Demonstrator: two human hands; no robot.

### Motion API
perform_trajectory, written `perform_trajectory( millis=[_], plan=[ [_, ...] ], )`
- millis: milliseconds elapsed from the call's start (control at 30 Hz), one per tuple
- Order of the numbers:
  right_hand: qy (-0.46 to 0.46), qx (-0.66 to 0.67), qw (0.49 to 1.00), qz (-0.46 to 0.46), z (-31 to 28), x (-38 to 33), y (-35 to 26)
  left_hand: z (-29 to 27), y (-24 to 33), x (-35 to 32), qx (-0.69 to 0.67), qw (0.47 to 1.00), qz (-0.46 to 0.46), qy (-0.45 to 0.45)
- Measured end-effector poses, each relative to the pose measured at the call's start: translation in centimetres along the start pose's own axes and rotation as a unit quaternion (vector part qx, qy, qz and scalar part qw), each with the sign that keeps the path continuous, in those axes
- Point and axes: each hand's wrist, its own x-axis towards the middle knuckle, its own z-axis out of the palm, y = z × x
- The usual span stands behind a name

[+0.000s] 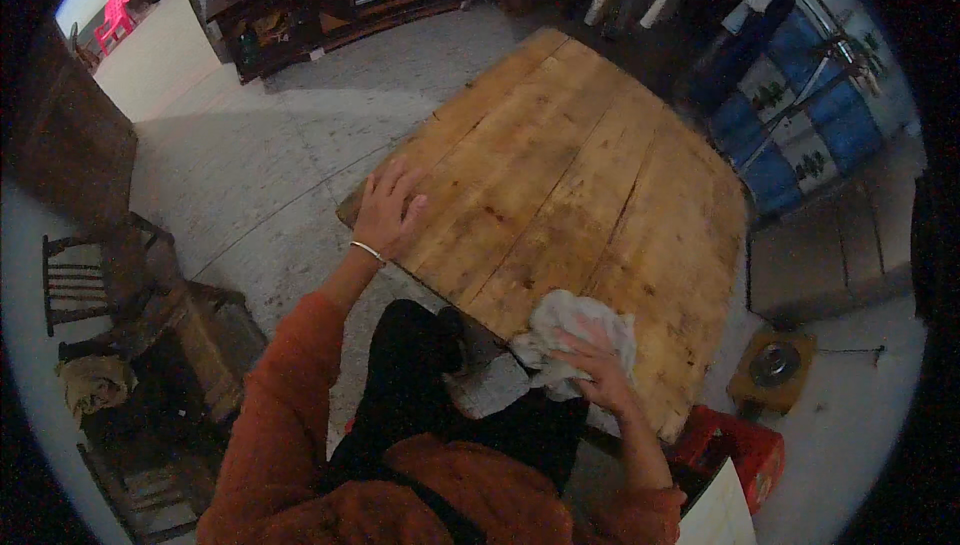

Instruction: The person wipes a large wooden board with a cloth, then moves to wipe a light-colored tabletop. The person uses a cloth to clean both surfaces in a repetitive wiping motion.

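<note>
In front of me stands a wooden table (560, 165) with a worn plank top, dark stains and gaps between the boards. My left hand (391, 207) rests on its left corner, fingers stretched out and holding nothing; a pale bangle (369, 252) circles that wrist. Near the table's front edge, a crumpled whitish cloth (570, 317) lies on the boards. My right hand (597, 363) presses on this cloth from above, its fingers over the fabric. Part of the cloth hangs at the edge close to my leg.
Wooden chairs (75, 285) stand at the left. By the table's right front corner are a red crate (740, 450) and a yellowish square object with a round metal centre (773, 364). A dark cabinet (340, 0) stands far back; clothes hang (740, 35) at the far right.
</note>
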Motion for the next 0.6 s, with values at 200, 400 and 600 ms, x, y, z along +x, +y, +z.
perform_trajectory(
  millis=[200,400,600],
  plan=[
    [0.162,-0.112,0.97,0.145,-0.6,-0.7,7.7,0.4,0.1,0.1,0.048,0.998,0.004,-0.037],
    [0.266,-0.178,0.939,0.126,0.7,8.7,8.6,0.8,-0.1,0.8,0.073,0.994,0.058,-0.053],
    [0.089,-0.109,0.989,0.037,1.5,2.6,0.2,1.1,-1.2,0.4,0.1,0.991,0.051,-0.073]
  ],
)
